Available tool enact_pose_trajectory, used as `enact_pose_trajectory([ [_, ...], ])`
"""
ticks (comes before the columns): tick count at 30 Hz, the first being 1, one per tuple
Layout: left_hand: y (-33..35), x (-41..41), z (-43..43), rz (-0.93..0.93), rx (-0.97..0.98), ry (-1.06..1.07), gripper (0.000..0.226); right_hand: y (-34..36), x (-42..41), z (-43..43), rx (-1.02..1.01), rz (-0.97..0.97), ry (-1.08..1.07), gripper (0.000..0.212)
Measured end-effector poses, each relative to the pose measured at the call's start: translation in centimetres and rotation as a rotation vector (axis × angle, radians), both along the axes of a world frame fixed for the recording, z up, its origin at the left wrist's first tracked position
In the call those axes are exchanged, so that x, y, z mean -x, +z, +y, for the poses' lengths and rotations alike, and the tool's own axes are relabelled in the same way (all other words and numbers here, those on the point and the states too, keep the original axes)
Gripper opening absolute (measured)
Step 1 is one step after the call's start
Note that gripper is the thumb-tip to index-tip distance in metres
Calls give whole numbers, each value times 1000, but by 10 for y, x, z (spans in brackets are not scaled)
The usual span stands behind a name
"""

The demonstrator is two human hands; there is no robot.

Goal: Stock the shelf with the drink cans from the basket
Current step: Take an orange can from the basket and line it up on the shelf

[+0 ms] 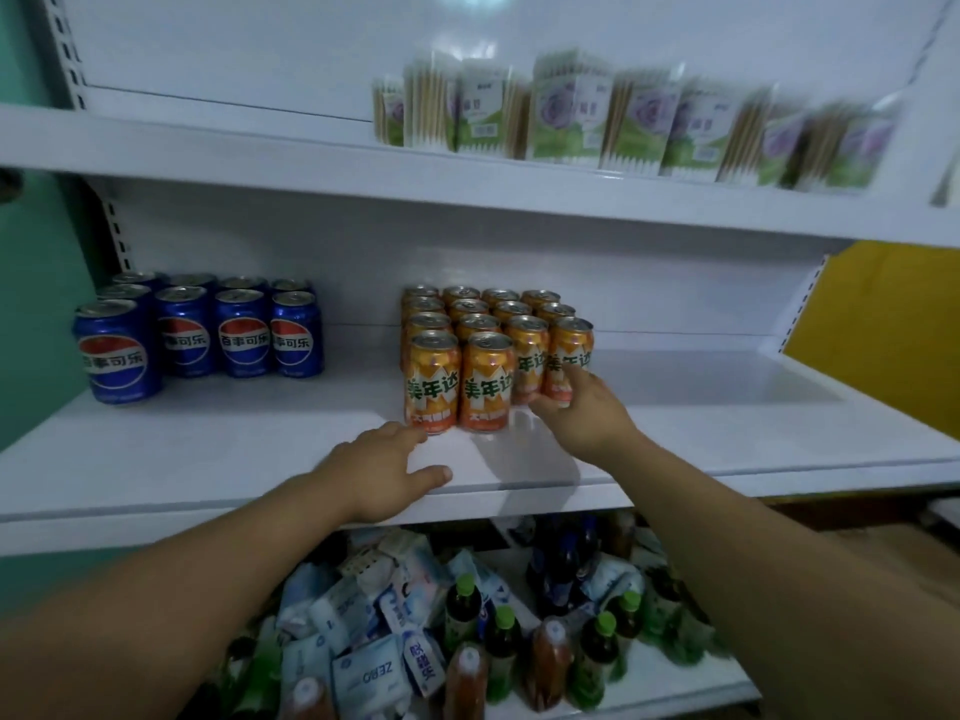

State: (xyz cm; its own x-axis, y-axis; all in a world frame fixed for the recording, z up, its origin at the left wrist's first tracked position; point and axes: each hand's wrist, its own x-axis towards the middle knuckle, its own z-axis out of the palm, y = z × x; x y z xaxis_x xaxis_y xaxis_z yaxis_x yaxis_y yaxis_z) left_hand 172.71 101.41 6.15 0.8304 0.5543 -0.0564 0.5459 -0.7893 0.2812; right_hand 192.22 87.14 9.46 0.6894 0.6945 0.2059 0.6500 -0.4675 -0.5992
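The orange cans stand upright in a tight block on the middle shelf, packed four across behind a front row of only two. The right hand reaches to the end can, the rightmost one of the row just behind those two. Its thumb lies low on the can's left side and its forefinger runs up the printed face, so the grip seems closed round the can, though the far fingers are hidden behind it. The can stands on the shelf, touching its neighbour. The left hand rests flat on the shelf's front edge with the fingers straight and spread, holding nothing. Its fingertips lie just at the base of the front left orange can. Well apart to the left on the same shelf stand the blue cola cans, also upright, in rows. On the shelf above, blurred green and white packets stand side by side. On the shelf below lie green-capped bottles, mixed with white and blue soft packs.
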Motion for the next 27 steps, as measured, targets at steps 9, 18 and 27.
enact_pose_trajectory([
  [9,19,-42,-125,15,-53,-433,72,16,7,-158,307,-2,-333,76],
  [18,-29,-84,-270,158,-47,-851,74,-8,61,-314,465,97,-636,68],
  [27,-132,-119,-346,394,12,-1118,67,-119,71,-397,485,382,-937,63],
])
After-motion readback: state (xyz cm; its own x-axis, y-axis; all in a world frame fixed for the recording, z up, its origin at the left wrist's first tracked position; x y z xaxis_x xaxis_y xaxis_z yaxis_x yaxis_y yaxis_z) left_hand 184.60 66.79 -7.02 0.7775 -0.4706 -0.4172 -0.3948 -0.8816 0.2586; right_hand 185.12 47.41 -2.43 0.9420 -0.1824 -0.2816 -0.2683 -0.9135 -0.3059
